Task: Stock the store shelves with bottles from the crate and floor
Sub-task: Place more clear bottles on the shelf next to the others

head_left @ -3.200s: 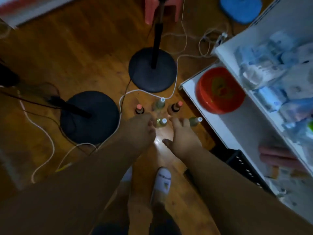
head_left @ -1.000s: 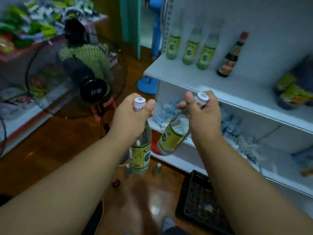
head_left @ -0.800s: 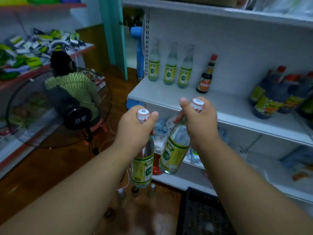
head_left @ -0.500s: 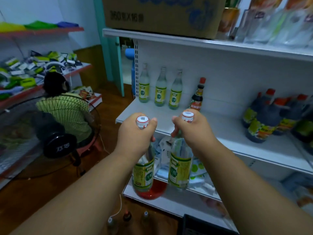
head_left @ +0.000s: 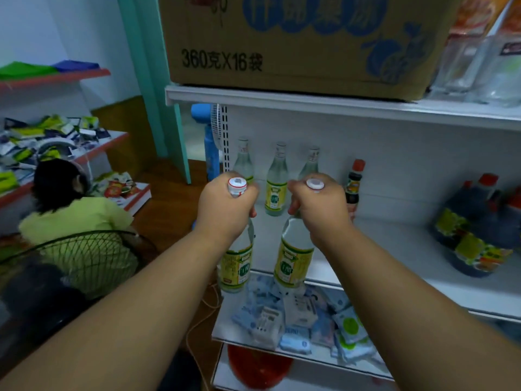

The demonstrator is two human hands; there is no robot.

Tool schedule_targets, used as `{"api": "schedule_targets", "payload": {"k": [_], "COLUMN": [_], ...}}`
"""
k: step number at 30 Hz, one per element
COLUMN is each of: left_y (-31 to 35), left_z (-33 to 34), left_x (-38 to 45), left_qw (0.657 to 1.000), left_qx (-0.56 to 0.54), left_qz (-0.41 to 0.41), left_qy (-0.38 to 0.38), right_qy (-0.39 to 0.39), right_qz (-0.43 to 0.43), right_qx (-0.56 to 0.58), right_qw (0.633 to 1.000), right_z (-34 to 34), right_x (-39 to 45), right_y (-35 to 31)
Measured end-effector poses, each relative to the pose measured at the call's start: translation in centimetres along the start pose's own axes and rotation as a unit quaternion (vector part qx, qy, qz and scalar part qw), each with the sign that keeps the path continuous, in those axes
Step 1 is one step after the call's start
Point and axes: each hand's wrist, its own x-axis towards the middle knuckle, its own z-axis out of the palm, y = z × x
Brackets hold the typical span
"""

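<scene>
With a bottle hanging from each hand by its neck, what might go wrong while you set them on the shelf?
1. Left hand and right hand grip only the necks; a bottle could slip and fall.
2. Three bottles already stand at the back of the shelf; reaching in could knock them over.

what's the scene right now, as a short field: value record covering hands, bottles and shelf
left hand: grips the neck of the left bottle
right hand: grips the neck of the right bottle
held bottles: upright, in front of the shelf edge
middle shelf: three matching clear bottles at the back, a dark sauce bottle beside them
</scene>
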Motion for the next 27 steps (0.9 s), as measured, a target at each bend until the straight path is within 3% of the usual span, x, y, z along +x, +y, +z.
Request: {"api": "schedule_targets", "payload": {"k": [5, 10, 18, 27], "left_y": [-3.2, -6.1, -9.2, -10.7], "left_z": [0.8, 1.7, 3.3, 4.4], "left_x": [5.4, 8.6, 11.5, 14.3], "left_qw": [0.999, 0.999, 0.997, 0.998], "left_qx": [0.014, -0.021, -0.046, 0.011], "left_qz": [-0.012, 0.011, -0.034, -0.013], "left_qy": [-0.033, -0.036, -0.049, -0.055], "right_qy": [0.029, 0.030, 0.050, 0.030], "right_qz": [0.004, -0.034, -0.061, -0.018], "right_qx": [-0.080, -0.086, -0.132, -0.121], "right_qw": [0.996, 0.995, 0.988, 0.992], "right_z": [3.8, 6.2, 8.4, 9.1], "right_x": [3.8, 5.4, 8.1, 6.6], "right_y": [1.7, 3.6, 6.3, 9.9]}}
